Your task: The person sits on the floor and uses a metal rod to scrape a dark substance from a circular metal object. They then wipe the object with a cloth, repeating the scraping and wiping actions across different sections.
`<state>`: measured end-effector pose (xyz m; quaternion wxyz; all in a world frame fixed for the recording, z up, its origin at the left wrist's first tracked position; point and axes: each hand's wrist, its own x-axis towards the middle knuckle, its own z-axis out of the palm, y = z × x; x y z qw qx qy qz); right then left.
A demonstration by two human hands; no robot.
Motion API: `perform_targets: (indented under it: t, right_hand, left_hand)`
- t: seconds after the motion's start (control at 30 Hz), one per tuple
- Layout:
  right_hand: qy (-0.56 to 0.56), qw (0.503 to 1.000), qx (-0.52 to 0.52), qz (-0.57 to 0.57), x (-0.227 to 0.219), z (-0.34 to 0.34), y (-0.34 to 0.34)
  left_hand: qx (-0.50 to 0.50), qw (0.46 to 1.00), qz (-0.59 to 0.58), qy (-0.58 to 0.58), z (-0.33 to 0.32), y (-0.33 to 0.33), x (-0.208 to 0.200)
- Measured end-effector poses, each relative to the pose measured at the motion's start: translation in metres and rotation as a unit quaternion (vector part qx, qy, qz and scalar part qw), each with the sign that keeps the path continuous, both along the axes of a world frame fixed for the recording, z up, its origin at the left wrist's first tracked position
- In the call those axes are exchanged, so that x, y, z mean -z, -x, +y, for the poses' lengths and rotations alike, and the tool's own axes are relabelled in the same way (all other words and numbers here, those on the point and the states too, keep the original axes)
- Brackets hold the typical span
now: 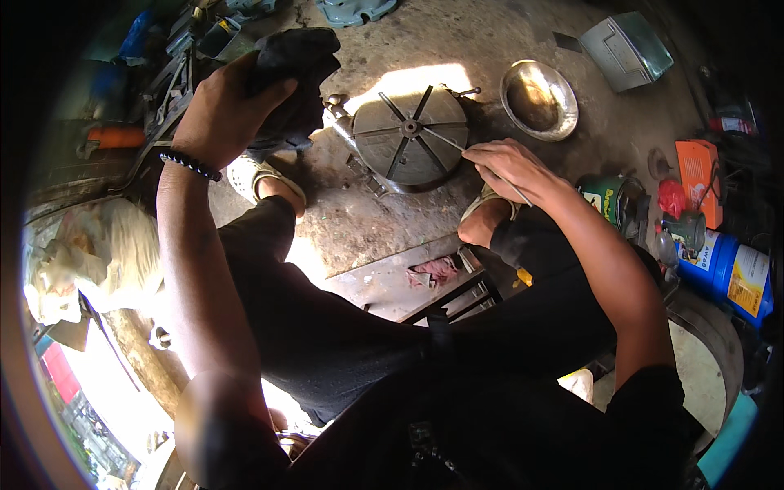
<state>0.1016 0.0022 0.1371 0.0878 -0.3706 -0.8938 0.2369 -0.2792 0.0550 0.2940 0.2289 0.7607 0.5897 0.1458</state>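
Observation:
A round metal rotary table (377, 145) with radial slots and a central hole lies on the floor between my feet. My right hand (516, 169) is closed round a thin metal rod (443, 138), whose far end reaches the hub at the disc's middle. The other end of the rod sticks out below my fingers. To the left of the disc and raised, my left hand (224, 110) grips a bunched black cloth (298, 86). That cloth hides part of the floor behind it.
Right of the disc sits a round metal bowl (565, 114); a grey metal box (621, 51) lies beyond. A green can (604, 196), an orange box (698, 184) and a blue jug (723, 273) crowd the right. A pink rag (437, 271) lies near my legs; metal scraps (175, 94) fill the left.

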Motion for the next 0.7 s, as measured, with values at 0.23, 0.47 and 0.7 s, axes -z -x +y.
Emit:
perform_targets:
  t: [0.23,0.47,0.7]
  right_hand:
    - [-0.035,0.999,-0.015,0.004,0.010,0.005,-0.011]
    - [-0.017,0.994,0.083,-0.061,0.000,-0.002,-0.062]
    - [-0.016,0.992,0.126,-0.003,-0.025,-0.023,-0.055]
  left_hand:
    - [0.038,0.997,0.063,-0.035,0.004,-0.012,0.004]
    - [0.034,0.998,0.041,-0.014,-0.005,-0.013,0.003]
    - [0.031,0.999,-0.009,-0.010,-0.016,-0.007,0.000]
